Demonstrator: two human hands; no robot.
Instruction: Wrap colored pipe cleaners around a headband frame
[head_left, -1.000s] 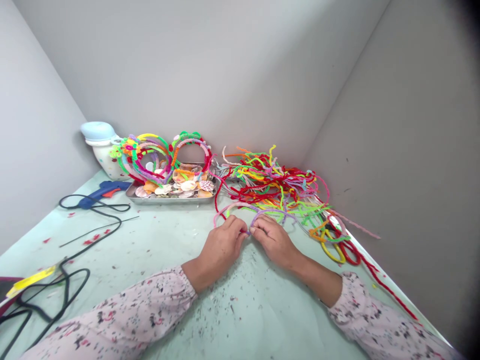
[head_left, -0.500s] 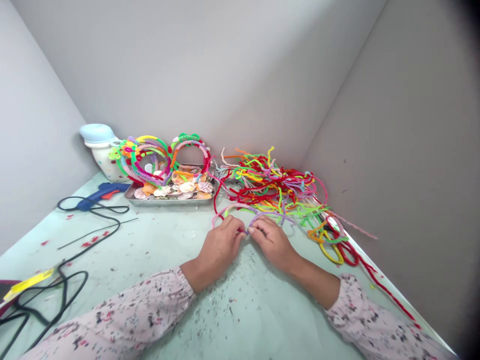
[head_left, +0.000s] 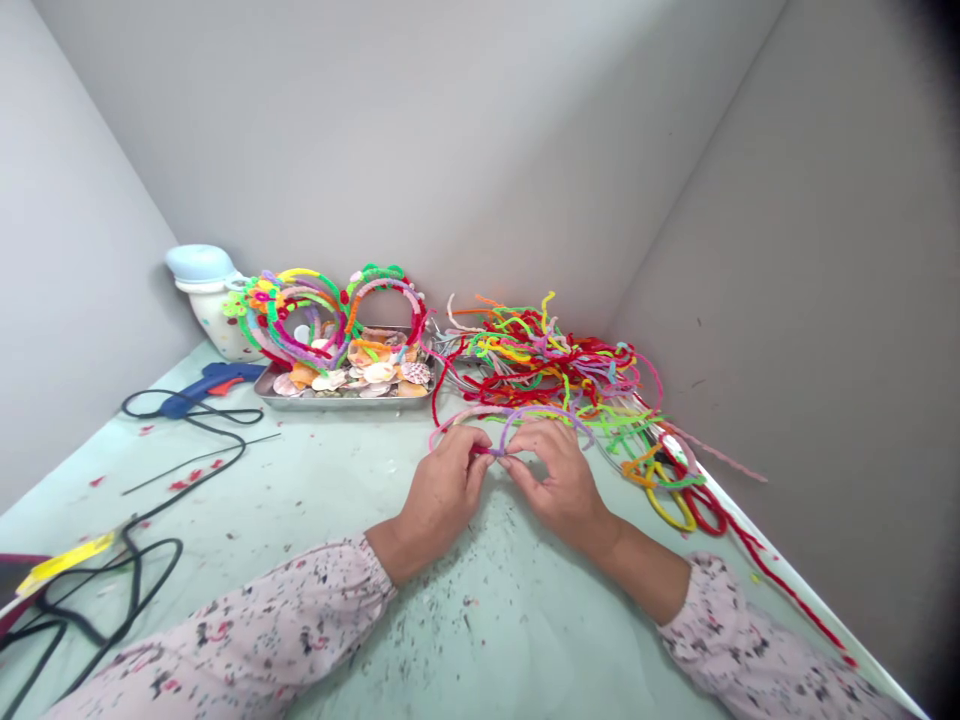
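Note:
In the middle of the table my left hand (head_left: pixel 444 488) is closed in a pinch on a slim headband (head_left: pixel 466 412). Pink, cream and green fuzzy wrapping shows on its curve behind the fingers. My right hand (head_left: pixel 559 480) pinches a purple pipe cleaner (head_left: pixel 551 409) close to the left fingertips. The pipe cleaner meets the band between the two hands, and its loose length arches back over the right knuckles. My fingers hide part of the band and the exact join.
A metal tray (head_left: pixel 345 403) of seashells stands at the back, with finished colourful headbands (head_left: pixel 300 275) on it. To its right lies a pile of pipe cleaners (head_left: pixel 540 360), with yellow-and-red-handled scissors (head_left: pixel 675 512) nearby. A blue glue gun (head_left: pixel 199 388), black cord (head_left: pixel 217 440) and white cup (head_left: pixel 225 320) are left.
My right hand has turned slightly, its knuckles lifted, and the purple pipe cleaner now arches higher. The left hand keeps its pinch. The whole view has shifted a little.

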